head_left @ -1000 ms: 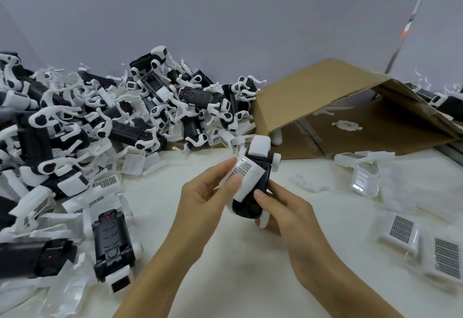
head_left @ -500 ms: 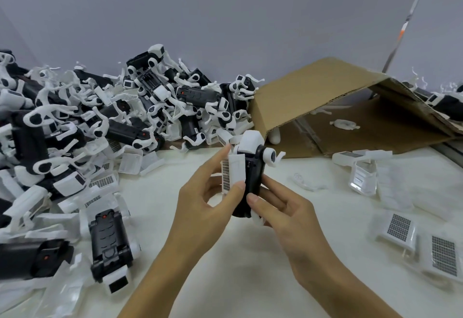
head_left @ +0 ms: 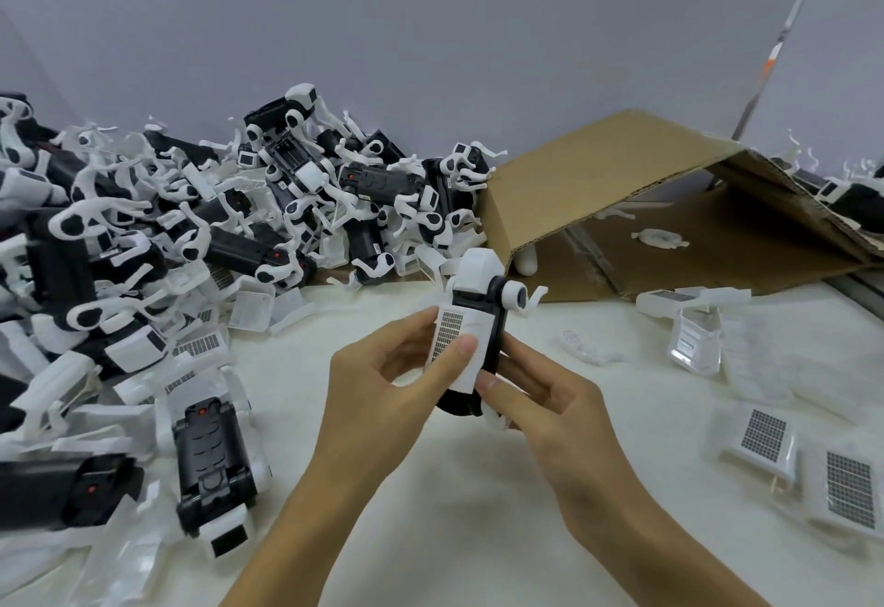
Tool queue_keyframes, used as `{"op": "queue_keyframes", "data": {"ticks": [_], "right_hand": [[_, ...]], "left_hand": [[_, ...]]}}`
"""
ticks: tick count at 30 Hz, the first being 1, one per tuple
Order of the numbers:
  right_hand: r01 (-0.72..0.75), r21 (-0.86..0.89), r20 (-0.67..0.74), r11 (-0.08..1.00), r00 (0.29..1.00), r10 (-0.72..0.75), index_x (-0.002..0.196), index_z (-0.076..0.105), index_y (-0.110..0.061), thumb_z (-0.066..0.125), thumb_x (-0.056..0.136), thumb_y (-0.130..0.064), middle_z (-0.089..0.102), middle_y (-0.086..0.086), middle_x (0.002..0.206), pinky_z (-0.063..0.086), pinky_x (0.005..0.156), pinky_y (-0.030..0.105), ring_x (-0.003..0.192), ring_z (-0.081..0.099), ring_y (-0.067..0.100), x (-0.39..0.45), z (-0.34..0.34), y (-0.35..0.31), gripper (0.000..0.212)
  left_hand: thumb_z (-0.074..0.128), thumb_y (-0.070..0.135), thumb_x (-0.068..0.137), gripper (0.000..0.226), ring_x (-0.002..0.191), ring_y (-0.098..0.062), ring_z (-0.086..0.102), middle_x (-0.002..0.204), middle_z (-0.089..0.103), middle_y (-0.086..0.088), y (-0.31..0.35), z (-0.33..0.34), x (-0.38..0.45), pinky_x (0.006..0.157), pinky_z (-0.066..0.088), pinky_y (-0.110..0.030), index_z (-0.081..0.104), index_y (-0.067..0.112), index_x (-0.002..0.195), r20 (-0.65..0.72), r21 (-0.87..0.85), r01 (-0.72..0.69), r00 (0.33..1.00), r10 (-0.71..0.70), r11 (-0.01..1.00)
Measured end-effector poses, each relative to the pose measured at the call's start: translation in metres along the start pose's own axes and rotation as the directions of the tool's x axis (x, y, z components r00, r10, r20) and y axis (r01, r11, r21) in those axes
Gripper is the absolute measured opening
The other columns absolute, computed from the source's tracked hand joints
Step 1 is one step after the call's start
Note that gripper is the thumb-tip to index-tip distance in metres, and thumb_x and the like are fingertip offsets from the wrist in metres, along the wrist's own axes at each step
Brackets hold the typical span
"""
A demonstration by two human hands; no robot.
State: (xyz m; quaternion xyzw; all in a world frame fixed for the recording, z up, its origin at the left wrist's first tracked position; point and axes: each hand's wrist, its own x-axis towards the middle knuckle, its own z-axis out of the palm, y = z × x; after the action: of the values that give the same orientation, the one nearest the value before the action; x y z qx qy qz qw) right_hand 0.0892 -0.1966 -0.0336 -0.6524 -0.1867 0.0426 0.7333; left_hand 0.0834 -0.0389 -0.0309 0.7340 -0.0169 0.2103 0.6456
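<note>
Both hands meet at frame centre above the table [head_left: 430,525]: the left hand [head_left: 382,396] pinches a white labelled cover [head_left: 454,343] against the left flank of the black-and-white drone body [head_left: 488,315], whose long axis stands near upright, while the right hand [head_left: 550,410] grips its lower end.

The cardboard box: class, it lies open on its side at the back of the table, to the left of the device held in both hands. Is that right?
Not quite: the side is wrong. The head view shows the cardboard box lying open on its side at the back of the table, to the right of the device held by the left hand and right hand.
</note>
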Motion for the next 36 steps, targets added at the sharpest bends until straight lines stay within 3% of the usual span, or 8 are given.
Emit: {"op": "queue_keyframes", "data": {"ticks": [4,8,10,13,20,26,32,36], "right_hand": [[-0.027,-0.001,0.040,1.000,0.999,0.027,0.117,0.072,-0.046,0.067,0.095,-0.017,0.074,-0.014,0.117,0.053,0.078,0.012,0.102,0.073,0.007,0.000,-0.003,0.000,0.037],[-0.050,-0.039,0.002,0.998,0.999,0.050,0.112,0.072,-0.051,0.065,0.091,-0.041,0.076,-0.015,0.110,0.054,0.082,0.028,0.104,0.070,0.010,0.002,-0.005,-0.003,0.024],[-0.055,-0.046,-0.028,0.997,0.998,0.054,0.102,0.073,-0.056,0.061,0.090,-0.058,0.076,-0.020,0.104,0.054,0.073,0.014,0.101,0.068,-0.004,0.002,-0.003,-0.007,0.016],[-0.072,-0.065,-0.116,0.995,0.991,0.064,0.091,0.075,-0.054,0.059,0.072,-0.072,0.075,-0.022,0.097,0.051,0.067,0.005,0.096,0.068,-0.007,0.005,-0.006,-0.005,0.031],[-0.011,-0.116,-0.192,0.993,0.981,-0.012,0.072,0.075,-0.053,0.059,0.067,-0.071,0.075,-0.021,0.079,0.047,0.063,0.002,0.078,0.070,-0.007,0.008,-0.009,-0.004,0.024],[0.031,-0.134,-0.236,0.990,0.970,-0.062,0.076,0.075,-0.040,0.053,0.073,-0.071,0.076,-0.012,0.081,0.060,0.059,0.022,0.077,0.075,0.009,0.008,-0.016,-0.002,0.038],[0.037,-0.118,-0.126,0.992,0.991,-0.052,0.097,0.073,-0.040,0.054,0.075,-0.068,0.074,-0.013,0.096,0.062,0.062,0.028,0.091,0.072,0.011,0.007,-0.013,-0.004,0.041],[0.075,-0.090,-0.114,0.993,0.990,-0.086,0.097,0.075,-0.052,0.059,0.076,-0.061,0.075,-0.016,0.097,0.057,0.067,0.015,0.095,0.070,0.003,0.007,-0.011,-0.008,0.028]], "left_hand": [[0.075,0.035,0.083,0.027,0.099,-0.013,0.074,0.104,0.079,0.005,0.005,-0.003,0.002,0.078,0.056,-0.017,0.078,0.030,0.110,0.064,-0.147,0.042,0.997,-0.033,0.988],[0.075,0.039,0.079,0.039,0.080,-0.017,0.076,0.094,0.080,-0.004,0.008,0.001,-0.001,0.064,0.054,-0.018,0.067,0.022,0.113,0.138,-0.180,0.155,0.982,-0.131,0.971],[0.084,0.046,0.076,0.045,0.085,-0.018,0.076,0.095,0.079,0.001,0.005,0.006,-0.005,0.066,0.058,-0.023,0.066,0.024,0.112,0.121,-0.118,0.133,0.985,-0.119,0.984],[0.090,0.047,0.067,0.047,0.093,-0.010,0.074,0.096,0.076,0.011,0.004,0.013,-0.012,0.070,0.059,-0.020,0.068,0.030,0.105,0.064,-0.007,0.007,0.998,-0.006,1.000],[0.083,0.051,0.063,0.051,0.102,-0.014,0.072,0.103,0.077,0.008,0.004,0.007,-0.008,0.081,0.059,-0.025,0.074,0.027,0.108,0.185,-0.045,0.098,0.979,-0.088,0.994],[0.069,0.047,0.080,0.048,0.116,-0.019,0.068,0.121,0.074,0.001,0.008,0.007,-0.010,0.102,0.051,-0.040,0.072,0.024,0.122,0.463,-0.119,0.270,0.866,-0.187,0.955],[0.078,0.040,0.076,0.039,0.106,-0.026,0.073,0.118,0.075,-0.002,0.007,0.006,-0.007,0.091,0.057,-0.041,0.076,0.028,0.113,0.355,-0.210,0.241,0.922,-0.156,0.947],[0.082,0.043,0.072,0.042,0.106,-0.026,0.073,0.117,0.075,-0.001,0.005,0.006,-0.007,0.093,0.056,-0.045,0.076,0.029,0.111,0.312,-0.204,0.224,0.938,-0.154,0.953]]}}
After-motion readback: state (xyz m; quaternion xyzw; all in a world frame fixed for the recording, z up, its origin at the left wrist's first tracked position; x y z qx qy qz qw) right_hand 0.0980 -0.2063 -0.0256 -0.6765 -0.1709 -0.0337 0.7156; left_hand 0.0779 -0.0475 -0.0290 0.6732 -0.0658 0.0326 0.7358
